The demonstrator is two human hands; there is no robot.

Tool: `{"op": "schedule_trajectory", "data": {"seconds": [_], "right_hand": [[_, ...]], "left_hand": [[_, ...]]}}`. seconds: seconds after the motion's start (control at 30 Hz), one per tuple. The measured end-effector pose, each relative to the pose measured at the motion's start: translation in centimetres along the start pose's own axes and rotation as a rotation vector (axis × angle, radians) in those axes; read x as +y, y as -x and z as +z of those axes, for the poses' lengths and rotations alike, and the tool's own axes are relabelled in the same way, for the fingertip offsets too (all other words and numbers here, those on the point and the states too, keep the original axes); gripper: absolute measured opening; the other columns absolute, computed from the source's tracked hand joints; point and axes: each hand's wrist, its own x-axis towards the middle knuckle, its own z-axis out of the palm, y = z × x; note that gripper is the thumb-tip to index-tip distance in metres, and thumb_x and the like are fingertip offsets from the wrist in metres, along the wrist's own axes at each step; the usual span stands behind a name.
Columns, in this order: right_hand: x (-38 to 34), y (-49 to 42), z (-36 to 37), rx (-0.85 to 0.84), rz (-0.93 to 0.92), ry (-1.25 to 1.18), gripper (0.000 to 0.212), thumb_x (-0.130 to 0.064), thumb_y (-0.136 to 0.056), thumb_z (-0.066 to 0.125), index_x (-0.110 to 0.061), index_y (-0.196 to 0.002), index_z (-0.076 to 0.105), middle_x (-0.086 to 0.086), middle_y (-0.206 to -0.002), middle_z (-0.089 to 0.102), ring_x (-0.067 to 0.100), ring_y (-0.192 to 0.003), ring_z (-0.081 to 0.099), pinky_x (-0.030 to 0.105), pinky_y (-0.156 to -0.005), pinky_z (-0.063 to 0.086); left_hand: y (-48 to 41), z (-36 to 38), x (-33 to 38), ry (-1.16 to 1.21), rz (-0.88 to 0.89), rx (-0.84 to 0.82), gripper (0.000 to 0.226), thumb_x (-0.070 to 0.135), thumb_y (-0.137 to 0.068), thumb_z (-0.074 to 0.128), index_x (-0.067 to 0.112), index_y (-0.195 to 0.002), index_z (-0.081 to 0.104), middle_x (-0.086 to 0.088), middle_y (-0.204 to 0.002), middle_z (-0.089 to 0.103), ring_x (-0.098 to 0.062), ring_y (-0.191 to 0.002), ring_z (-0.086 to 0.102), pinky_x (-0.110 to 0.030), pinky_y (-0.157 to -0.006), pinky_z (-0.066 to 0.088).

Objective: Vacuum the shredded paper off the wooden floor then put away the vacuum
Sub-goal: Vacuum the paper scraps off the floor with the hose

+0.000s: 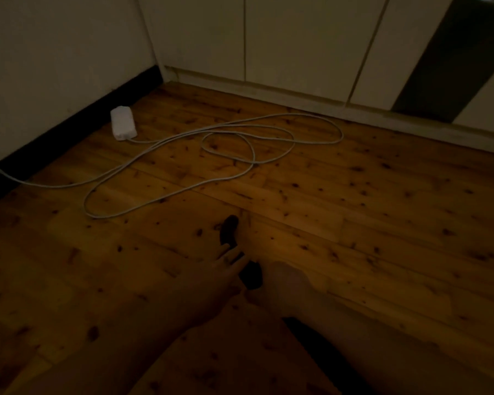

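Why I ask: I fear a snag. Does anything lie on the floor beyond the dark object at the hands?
A looped white cable sprawls across the wooden floor beyond the dark object, ending at a white adapter.

One left hand (220,269); one right hand (290,283); one white adapter (123,123); one looped cable (226,155)

Dim, soft blur, warm cast, wide-angle bend

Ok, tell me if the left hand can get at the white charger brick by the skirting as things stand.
Probably not without leaning forward. The white charger brick lies well beyond the left hand, by the black skirting. Nothing blocks the way: only wooden floor and cable loops lie between.
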Motion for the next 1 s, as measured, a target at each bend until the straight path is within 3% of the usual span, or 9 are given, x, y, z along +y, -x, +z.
{"op": "schedule_trajectory", "data": {"seconds": [0.17, 0.27, 0.37, 0.53, 0.73, 0.83, 0.93, 1.0], "right_hand": [[3.1, 1.9, -1.7, 0.061, 0.073, -0.084, 0.053, -0.04, -0.087, 0.066, -0.018, -0.132, 0.048, 0.003, -0.117, 0.06, 0.019, -0.099, 0.059, 0.03, -0.075, 0.049], [5.3, 3.2, -2.5, 0.067, 0.143, -0.096, 0.048, -0.041, -0.087, 0.063, -0.021, -0.128, 0.049, 0.0, -0.105, 0.061, 0.017, -0.084, 0.059, 0.026, -0.059, 0.042], [8.0, 4.7, -3.1, 0.07, 0.231, -0.098, 0.047, -0.042, -0.086, 0.063, -0.019, -0.125, 0.05, 0.002, -0.108, 0.063, 0.021, -0.092, 0.062, 0.028, -0.066, 0.043], [12.0, 7.8, -4.5, 0.146, 0.317, -0.123, 0.048, -0.046, -0.087, 0.063, -0.02, -0.123, 0.048, 0.001, -0.113, 0.062, 0.019, -0.098, 0.059, 0.029, -0.071, 0.043], [15.3, 12.9, -6.6, 0.279, 0.447, -0.05, 0.044, -0.038, -0.088, 0.064, -0.015, -0.123, 0.048, 0.004, -0.114, 0.061, 0.022, -0.099, 0.06, 0.029, -0.069, 0.043], [17.8, 17.0, -7.3, 0.323, 0.524, -0.11, 0.043, -0.038, -0.089, 0.064, -0.014, -0.122, 0.05, 0.004, -0.113, 0.062, 0.019, -0.087, 0.055, 0.028, -0.066, 0.041], [20.2, 21.7, -7.3, 0.34, 0.579, -0.259, 0.062, -0.037, -0.089, 0.066, -0.018, -0.141, 0.036, 0.006, -0.129, 0.057, 0.021, -0.101, 0.06, 0.03, -0.074, 0.048], [21.4, 25.1, -7.1, 0.339, 0.618, -0.303, 0.061, -0.038, -0.09, 0.066, -0.021, -0.14, 0.035, 0.005, -0.131, 0.055, 0.021, -0.101, 0.061, 0.033, -0.077, 0.052]], "left_hand": [[-1.7, -1.0, 2.8, 0.03, 0.129, 0.053, 0.081, 0.036, -0.102, 0.041, 0.036, -0.134, -0.033, 0.022, -0.139, -0.035, -0.015, -0.149, -0.003, -0.037, -0.11, 0.036], [-3.3, -1.6, 4.7, 0.016, 0.195, 0.058, 0.079, 0.033, -0.101, 0.044, 0.039, -0.146, -0.02, 0.019, -0.153, -0.026, -0.016, -0.149, 0.0, -0.034, -0.107, 0.036], [-5.0, -2.0, 6.5, -0.011, 0.237, 0.027, 0.07, 0.032, -0.101, 0.044, 0.034, -0.152, -0.004, 0.01, -0.16, -0.016, -0.018, -0.149, -0.002, -0.036, -0.111, 0.03], [-8.0, -2.9, 11.0, -0.085, 0.281, 0.016, 0.069, 0.039, -0.101, 0.041, 0.035, -0.152, -0.005, 0.005, -0.162, -0.008, -0.022, -0.149, 0.006, -0.045, -0.113, 0.03], [-11.2, -3.0, 17.3, -0.04, 0.369, 0.136, 0.076, 0.036, -0.098, 0.045, 0.034, -0.152, -0.009, -0.006, -0.152, 0.03, -0.024, -0.133, 0.036, -0.038, -0.103, 0.04], [-10.8, -3.8, 22.2, -0.059, 0.459, 0.183, 0.08, 0.039, -0.098, 0.045, 0.035, -0.149, -0.016, -0.003, -0.152, 0.032, -0.021, -0.13, 0.041, -0.036, -0.096, 0.044], [-9.7, -4.7, 26.8, -0.084, 0.549, 0.182, 0.074, 0.04, -0.099, 0.042, 0.033, -0.152, -0.008, -0.002, -0.155, 0.028, -0.021, -0.136, 0.034, -0.036, -0.097, 0.041], [-9.1, -5.2, 28.9, -0.085, 0.594, 0.15, 0.072, 0.039, -0.099, 0.042, 0.032, -0.153, -0.006, -0.002, -0.157, 0.024, -0.022, -0.139, 0.03, -0.038, -0.103, 0.038]]}}
